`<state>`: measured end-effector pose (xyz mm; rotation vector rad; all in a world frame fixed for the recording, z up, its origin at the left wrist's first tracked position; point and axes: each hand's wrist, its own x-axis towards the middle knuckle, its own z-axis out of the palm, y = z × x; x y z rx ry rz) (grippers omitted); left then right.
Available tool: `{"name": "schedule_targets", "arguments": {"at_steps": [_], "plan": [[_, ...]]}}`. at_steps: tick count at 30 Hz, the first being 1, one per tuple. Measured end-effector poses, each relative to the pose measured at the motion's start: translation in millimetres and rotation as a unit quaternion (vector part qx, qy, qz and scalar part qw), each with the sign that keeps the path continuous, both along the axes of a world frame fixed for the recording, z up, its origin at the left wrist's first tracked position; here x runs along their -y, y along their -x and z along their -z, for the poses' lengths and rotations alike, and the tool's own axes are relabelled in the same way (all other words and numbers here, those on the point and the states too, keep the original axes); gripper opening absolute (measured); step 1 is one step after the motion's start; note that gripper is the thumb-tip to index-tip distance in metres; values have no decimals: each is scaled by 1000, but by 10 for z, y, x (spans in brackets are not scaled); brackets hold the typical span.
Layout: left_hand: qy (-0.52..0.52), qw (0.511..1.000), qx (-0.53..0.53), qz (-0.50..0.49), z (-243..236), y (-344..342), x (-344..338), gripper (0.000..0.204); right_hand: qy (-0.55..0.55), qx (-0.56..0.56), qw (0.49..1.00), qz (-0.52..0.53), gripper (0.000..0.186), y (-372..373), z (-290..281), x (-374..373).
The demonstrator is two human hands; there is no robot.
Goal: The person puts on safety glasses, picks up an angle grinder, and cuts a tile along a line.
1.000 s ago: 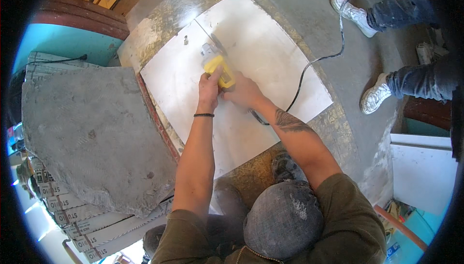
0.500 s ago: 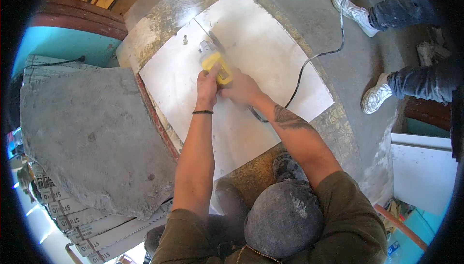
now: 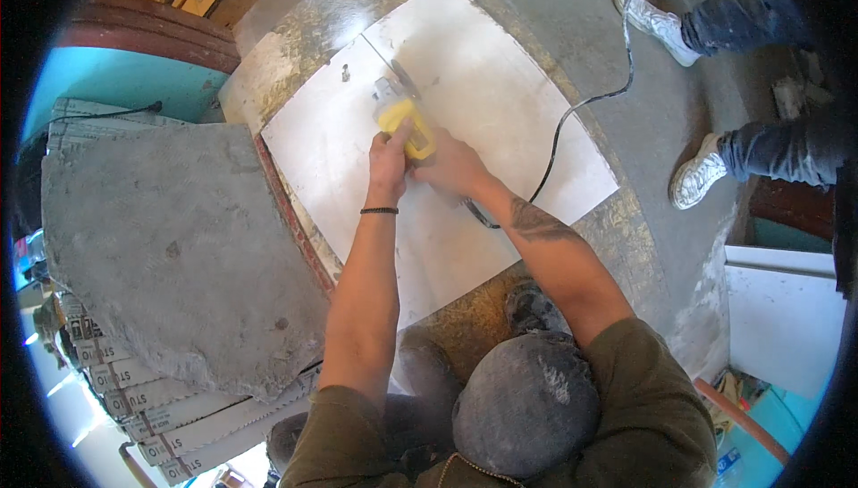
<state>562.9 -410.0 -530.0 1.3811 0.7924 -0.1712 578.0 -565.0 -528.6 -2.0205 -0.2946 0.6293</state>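
Head view: left hand [image 3: 388,163] and right hand [image 3: 453,168] grip grinder [image 3: 405,123] — cartons [image 3: 223,423] bear lettering [image 3: 176,444].

Soft light, glare on floor [image 3: 354,27], hazy white slab [image 3: 487,153], black corners, curved edges

Your head-worn fisheye looked steeply down on the white panel [image 3: 509,148], wide enough to reach beyond its far edge.

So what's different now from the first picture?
The black cable has shifted slightly left near the upper white shoe. Nothing was taken hold of or let go. The left hand and right hand stay on the yellow power tool, over the white slab.
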Motion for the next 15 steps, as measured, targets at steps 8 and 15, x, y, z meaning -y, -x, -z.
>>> {"name": "schedule_targets", "arguments": {"at_steps": [8,15], "plan": [[21,998,51,-34,135,60,96,62,1,9,1000,5,69,92,10,87],[-25,997,73,-28,370,72,-101,61,-8,5,1000,-17,78,75,-228,27]]}}
